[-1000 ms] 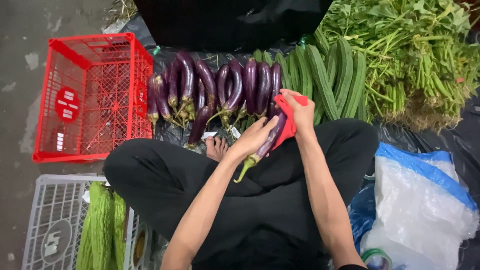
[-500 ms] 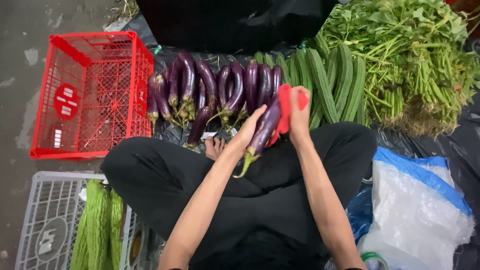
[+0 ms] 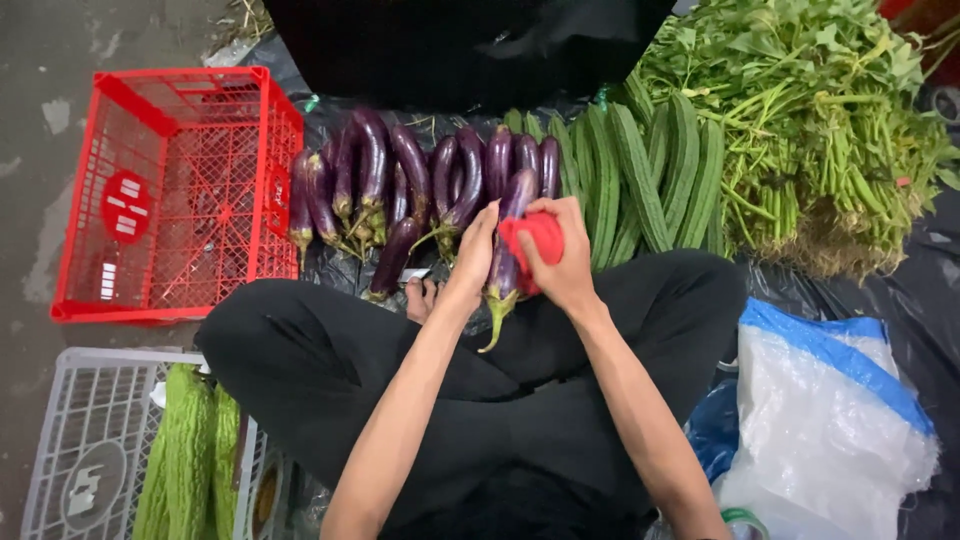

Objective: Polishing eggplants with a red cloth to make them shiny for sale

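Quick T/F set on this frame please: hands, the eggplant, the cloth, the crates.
1. The left hand holds a long purple eggplant with a green stem. True.
2. The right hand presses a blue cloth to that eggplant. False: the cloth is red.
3. The red plastic crate is full of eggplants. False: none show in it; the other purple eggplants lie in a row on the dark sheet beside it.
4. Green ridged gourds lie to the right of the eggplant row. True.
5. The grey plastic crate holds bumpy green bitter gourds. True.
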